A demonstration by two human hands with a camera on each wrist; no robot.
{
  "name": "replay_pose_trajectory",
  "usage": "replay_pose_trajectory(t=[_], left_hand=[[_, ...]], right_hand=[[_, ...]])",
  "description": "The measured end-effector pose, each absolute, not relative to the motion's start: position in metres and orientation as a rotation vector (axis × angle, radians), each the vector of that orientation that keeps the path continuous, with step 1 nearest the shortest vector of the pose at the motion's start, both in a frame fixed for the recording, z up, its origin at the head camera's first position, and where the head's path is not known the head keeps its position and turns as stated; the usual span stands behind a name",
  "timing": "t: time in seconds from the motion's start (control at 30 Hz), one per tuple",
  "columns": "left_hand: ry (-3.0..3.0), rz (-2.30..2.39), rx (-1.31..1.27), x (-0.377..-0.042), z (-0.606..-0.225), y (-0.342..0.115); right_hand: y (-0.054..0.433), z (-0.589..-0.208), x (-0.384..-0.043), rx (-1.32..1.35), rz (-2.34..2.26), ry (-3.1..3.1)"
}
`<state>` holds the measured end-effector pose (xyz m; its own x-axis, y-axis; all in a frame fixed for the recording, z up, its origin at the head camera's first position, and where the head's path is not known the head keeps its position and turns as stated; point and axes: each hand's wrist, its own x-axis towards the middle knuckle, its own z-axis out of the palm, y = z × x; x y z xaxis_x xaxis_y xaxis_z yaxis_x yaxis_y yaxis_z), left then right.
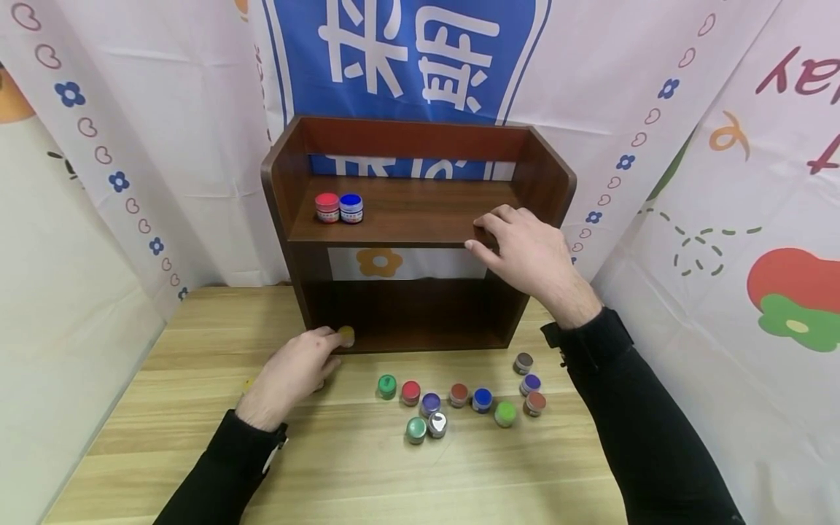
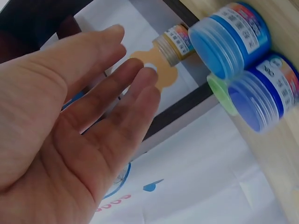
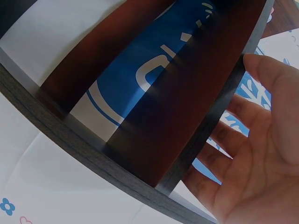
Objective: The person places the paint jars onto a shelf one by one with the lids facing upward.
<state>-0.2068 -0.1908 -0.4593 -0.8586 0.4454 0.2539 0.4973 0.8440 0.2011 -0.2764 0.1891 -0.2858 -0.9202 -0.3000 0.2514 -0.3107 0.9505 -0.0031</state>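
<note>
My left hand (image 1: 292, 375) is at the lower left of the brown wooden shelf (image 1: 394, 232), fingers extended beside a small yellow-lidded paint jar (image 1: 346, 335). In the left wrist view that yellow jar (image 2: 175, 45) stands just past the fingertips, and a gap shows between them. Two blue jars, one lighter (image 2: 229, 39) and one darker (image 2: 266, 95), are close by, with a pale green jar (image 2: 222, 93) partly behind. My right hand (image 1: 525, 248) rests on the right part of the middle board; in the right wrist view its thumb touches the board's front edge (image 3: 205, 126).
A red jar (image 1: 327, 208) and a blue jar (image 1: 351, 208) stand side by side on the upper level. Several jars, including a green one (image 1: 387, 386) and a silver one (image 1: 437, 424), are spread over the wooden table (image 1: 328, 474). Printed cloth (image 1: 203, 146) hangs behind.
</note>
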Motion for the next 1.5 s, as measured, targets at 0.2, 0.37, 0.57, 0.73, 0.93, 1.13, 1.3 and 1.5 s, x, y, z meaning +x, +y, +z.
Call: replay_pose_trajectory(t=[0.2,0.37,0.57,0.73,0.93,1.13,1.3,1.5], left_hand=[[-2.868,-0.370,-0.733,-0.202,-0.461,-0.200],[-2.947,-0.334,-0.711,-0.201,-0.462,-0.207],[-3.054,-0.346,-0.635,-0.200,-0.460,-0.208],[-3.096,-0.362,-0.595,-0.201,-0.461,-0.209],[-3.095,-0.394,-0.594,-0.201,-0.464,-0.209],[-3.089,-0.415,-0.607,-0.200,-0.465,-0.209],[-3.096,-0.445,-0.639,-0.201,-0.465,-0.207],[-3.035,-0.454,-0.748,-0.201,-0.465,-0.201]], right_hand=[[0.190,-0.286,-0.276,0.461,0.064,-2.854],[0.191,-0.287,-0.276,0.463,0.063,-2.854],[0.191,-0.287,-0.276,0.464,0.061,-2.849],[0.191,-0.287,-0.275,0.463,0.059,-2.849],[0.190,-0.286,-0.276,0.463,0.059,-2.850],[0.190,-0.287,-0.276,0.465,0.061,-2.851],[0.190,-0.287,-0.276,0.465,0.062,-2.854],[0.189,-0.286,-0.276,0.462,0.060,-2.854]])
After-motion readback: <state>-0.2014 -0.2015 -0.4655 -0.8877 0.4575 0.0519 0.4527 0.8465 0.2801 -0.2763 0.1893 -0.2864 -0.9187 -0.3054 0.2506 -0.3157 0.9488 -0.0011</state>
